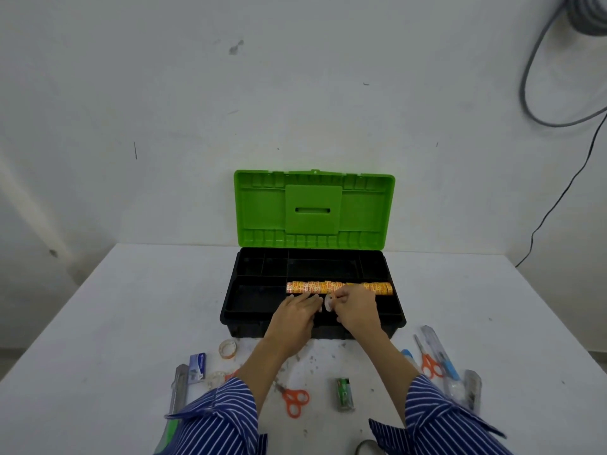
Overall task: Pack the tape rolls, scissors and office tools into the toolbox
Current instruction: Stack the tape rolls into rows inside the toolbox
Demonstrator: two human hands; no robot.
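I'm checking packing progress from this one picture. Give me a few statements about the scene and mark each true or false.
1. The toolbox lid is shut. False: it stands open.
2. A row of tape rolls lies in the tray. True.
3. Both pairs of scissors are packed. False: one pair lies near the left sleeve, another to the right, both on the table.
4. The right hand pinches a small tape roll. True.
5. The left hand holds scissors. False: nothing.
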